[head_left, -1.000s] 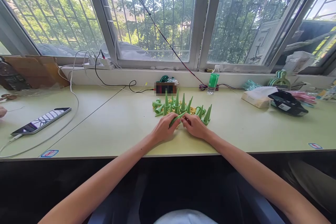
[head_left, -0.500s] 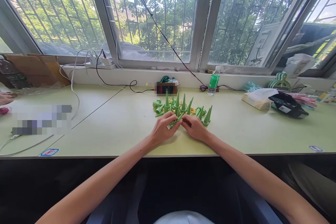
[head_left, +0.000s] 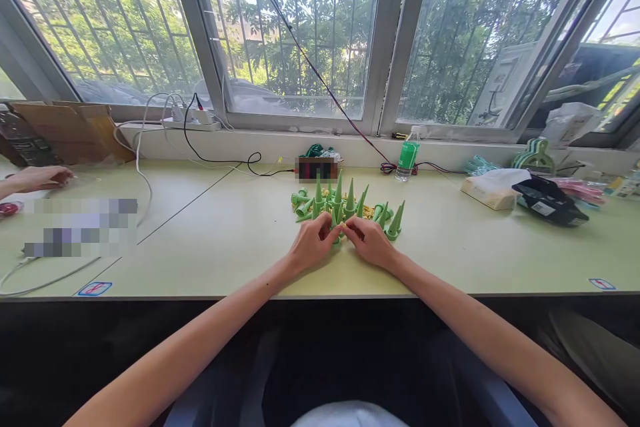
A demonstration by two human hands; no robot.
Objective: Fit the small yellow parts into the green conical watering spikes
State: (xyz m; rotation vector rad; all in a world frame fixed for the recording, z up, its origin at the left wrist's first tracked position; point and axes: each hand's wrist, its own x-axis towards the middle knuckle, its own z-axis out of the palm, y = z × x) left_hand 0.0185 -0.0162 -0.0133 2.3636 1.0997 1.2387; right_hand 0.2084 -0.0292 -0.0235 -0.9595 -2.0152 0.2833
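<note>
Both hands meet at the near edge of a cluster of green cone-shaped plastic pieces [head_left: 345, 203] on the pale green table [head_left: 230, 240]. My left hand [head_left: 311, 245] is curled around one green cone [head_left: 336, 225], which stands nearly upright between the hands. The fingers of my right hand [head_left: 371, 241] are pinched at the same cone's side. Several other cones stand upright or lie on their sides just behind, over a scatter of small yellow bits [head_left: 367, 211].
A green-labelled bottle [head_left: 407, 159] stands by the window sill, with a tissue pack [head_left: 489, 188] and a black bag [head_left: 547, 201] to the right. Cables [head_left: 220, 161] cross the left half. Another person's hand [head_left: 43, 177] rests at the far left beside a blurred flat object.
The cone held between my hands has swung from lying slanted to nearly upright. The other person's hand at far left has reached further onto the table.
</note>
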